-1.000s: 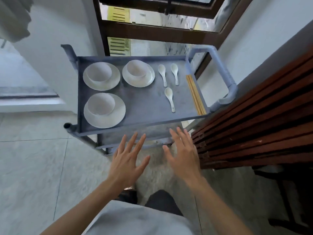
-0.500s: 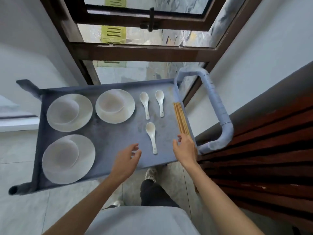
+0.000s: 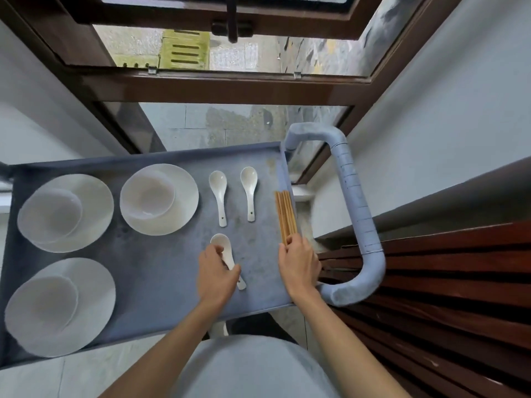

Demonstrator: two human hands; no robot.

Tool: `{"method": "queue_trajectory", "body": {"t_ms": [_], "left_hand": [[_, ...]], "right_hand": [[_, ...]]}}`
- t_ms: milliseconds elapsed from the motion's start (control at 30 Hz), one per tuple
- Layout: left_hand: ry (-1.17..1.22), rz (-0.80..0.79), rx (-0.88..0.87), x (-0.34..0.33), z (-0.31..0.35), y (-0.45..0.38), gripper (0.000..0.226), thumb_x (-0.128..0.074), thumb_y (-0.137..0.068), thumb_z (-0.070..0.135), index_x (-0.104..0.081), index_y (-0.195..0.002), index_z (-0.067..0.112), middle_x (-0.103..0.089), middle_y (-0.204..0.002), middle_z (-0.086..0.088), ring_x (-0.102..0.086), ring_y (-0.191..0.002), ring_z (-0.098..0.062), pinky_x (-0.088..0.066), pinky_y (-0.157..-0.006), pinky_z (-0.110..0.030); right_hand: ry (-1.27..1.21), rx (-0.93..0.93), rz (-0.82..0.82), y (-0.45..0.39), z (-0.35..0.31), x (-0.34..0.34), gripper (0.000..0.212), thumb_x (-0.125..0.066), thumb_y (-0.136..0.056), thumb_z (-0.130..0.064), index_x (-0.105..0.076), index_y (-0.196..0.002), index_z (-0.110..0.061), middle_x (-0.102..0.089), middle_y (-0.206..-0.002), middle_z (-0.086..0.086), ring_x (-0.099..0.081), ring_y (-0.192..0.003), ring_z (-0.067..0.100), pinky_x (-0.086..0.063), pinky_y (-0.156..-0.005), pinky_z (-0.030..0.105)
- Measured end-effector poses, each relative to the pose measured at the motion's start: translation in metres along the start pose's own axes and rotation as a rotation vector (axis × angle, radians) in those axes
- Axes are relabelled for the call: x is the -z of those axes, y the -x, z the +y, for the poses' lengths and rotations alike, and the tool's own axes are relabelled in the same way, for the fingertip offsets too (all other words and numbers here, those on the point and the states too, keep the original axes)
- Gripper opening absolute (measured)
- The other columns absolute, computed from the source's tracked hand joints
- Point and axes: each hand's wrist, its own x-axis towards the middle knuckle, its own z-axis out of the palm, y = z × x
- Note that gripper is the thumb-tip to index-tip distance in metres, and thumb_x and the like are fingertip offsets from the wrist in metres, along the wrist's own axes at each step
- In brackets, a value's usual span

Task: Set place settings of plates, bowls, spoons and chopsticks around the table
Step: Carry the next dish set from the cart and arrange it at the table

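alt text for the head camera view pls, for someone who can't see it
A person's left hand closes on a white spoon while the right hand takes the near end of the wooden chopsticks on a grey cart. Two more spoons and three bowls on plates also sit there.

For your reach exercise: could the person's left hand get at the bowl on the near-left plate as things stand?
Probably yes. The bowl sits uncovered on the cart top with bare surface between, but the left hand is gripping the near spoon, so it is occupied.
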Motion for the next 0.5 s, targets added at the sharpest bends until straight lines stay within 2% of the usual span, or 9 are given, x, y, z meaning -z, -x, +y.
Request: {"method": "queue_trajectory", "body": {"t_ms": [100,200,267,333,400,500], "left_hand": [[0.023,0.051,0.042,-0.001,-0.001,-0.004,0.049,-0.079,-0.076,0.005,-0.052,-0.117,0.003,-0.049,-0.117,-0.015,-0.05,-0.093,-0.026,-0.045,-0.078,-0.037],[0.086,0.096,0.022,-0.001,-0.004,-0.005,0.051,-0.077,-0.075,0.0,-0.05,-0.117,0.003,-0.047,-0.119,-0.012,-0.04,-0.099,-0.016,-0.036,-0.076,-0.023],[0.143,0.082,0.021,0.0,-0.008,-0.004,0.052,-0.08,-0.076,0.0,-0.048,-0.117,0.006,-0.049,-0.119,-0.009,-0.051,-0.103,-0.023,-0.04,-0.077,-0.025],[0.263,0.029,0.073,0.003,-0.011,-0.003,0.055,-0.084,-0.077,0.003,-0.047,-0.117,0.012,-0.054,-0.12,-0.009,-0.066,-0.089,-0.023,-0.049,-0.072,-0.029],[0.366,-0.005,0.129,0.005,-0.016,-0.001,0.058,-0.086,-0.077,0.005,-0.047,-0.118,0.017,-0.059,-0.117,-0.008,-0.068,-0.08,-0.015,-0.048,-0.068,-0.027],[0.487,-0.026,0.188,0.008,-0.021,-0.002,0.059,-0.089,-0.075,0.007,-0.052,-0.119,0.02,-0.061,-0.11,-0.002,-0.067,-0.08,-0.015,-0.048,-0.063,-0.03]], "right_hand": [[0.045,-0.002,0.009,0.002,-0.003,-0.003,0.019,-0.052,-0.104,-0.034,-0.06,-0.112,-0.018,-0.065,-0.104,0.0,-0.065,-0.086,0.02,-0.041,-0.065,0.029],[0.066,0.002,-0.01,0.003,-0.004,-0.006,0.021,-0.051,-0.104,-0.035,-0.059,-0.112,-0.017,-0.066,-0.104,0.001,-0.067,-0.089,0.023,-0.046,-0.067,0.033],[0.069,-0.001,-0.018,0.002,-0.005,-0.006,0.022,-0.05,-0.104,-0.035,-0.059,-0.112,-0.017,-0.066,-0.104,0.001,-0.067,-0.089,0.022,-0.041,-0.065,0.03],[0.074,-0.004,-0.021,0.0,-0.006,-0.006,0.022,-0.05,-0.104,-0.034,-0.06,-0.112,-0.016,-0.067,-0.105,0.002,-0.068,-0.09,0.023,-0.038,-0.066,0.029],[0.092,-0.007,-0.037,-0.003,-0.008,-0.005,0.022,-0.048,-0.105,-0.032,-0.06,-0.112,-0.015,-0.067,-0.107,0.003,-0.068,-0.092,0.025,-0.038,-0.066,0.03],[0.142,-0.014,-0.076,-0.008,-0.014,-0.003,0.024,-0.045,-0.106,-0.029,-0.06,-0.114,-0.012,-0.067,-0.107,0.006,-0.068,-0.095,0.026,-0.048,-0.07,0.034]]}}
